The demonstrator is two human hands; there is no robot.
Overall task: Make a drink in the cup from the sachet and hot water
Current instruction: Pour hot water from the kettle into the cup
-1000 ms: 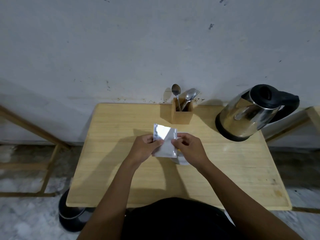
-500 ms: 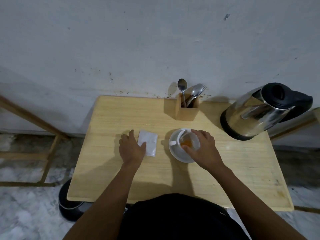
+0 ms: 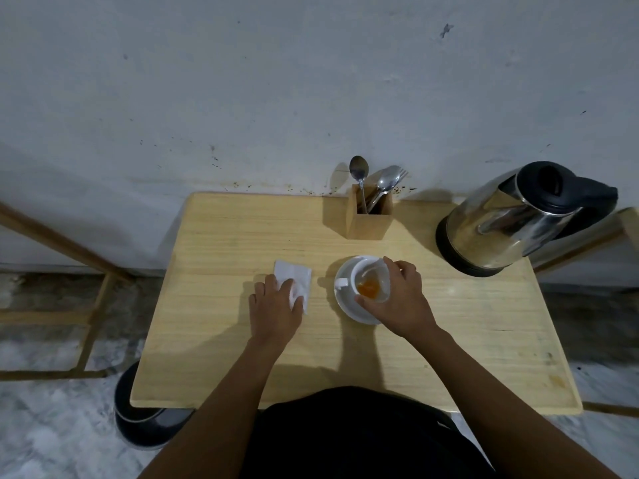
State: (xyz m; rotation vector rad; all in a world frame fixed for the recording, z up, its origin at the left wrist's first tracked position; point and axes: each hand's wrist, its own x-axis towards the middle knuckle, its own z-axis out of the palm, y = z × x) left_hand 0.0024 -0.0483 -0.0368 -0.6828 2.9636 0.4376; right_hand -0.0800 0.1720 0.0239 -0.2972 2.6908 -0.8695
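Note:
A white cup (image 3: 366,276) stands on a white saucer (image 3: 345,302) in the middle of the wooden table (image 3: 466,323). Orange powder lies in the cup's bottom. My right hand (image 3: 401,299) grips the cup's rim on its right side, thumb near, fingers far. The flat white sachet (image 3: 294,280) lies on the table left of the saucer. My left hand (image 3: 276,305) rests on the sachet's near part, fingers pressing it down. A steel kettle (image 3: 511,219) with a black lid and handle stands at the table's far right corner.
A wooden holder (image 3: 368,216) with spoons and a fork stands at the back edge, just beyond the cup. The wall runs close behind the table. A dark round object (image 3: 145,420) sits on the floor under the near left corner. Wooden frames flank both sides.
A second ago both hands held the sachet up over the cup. The left hand has since laid it flat on the table, and the right hand has taken the cup's rim.

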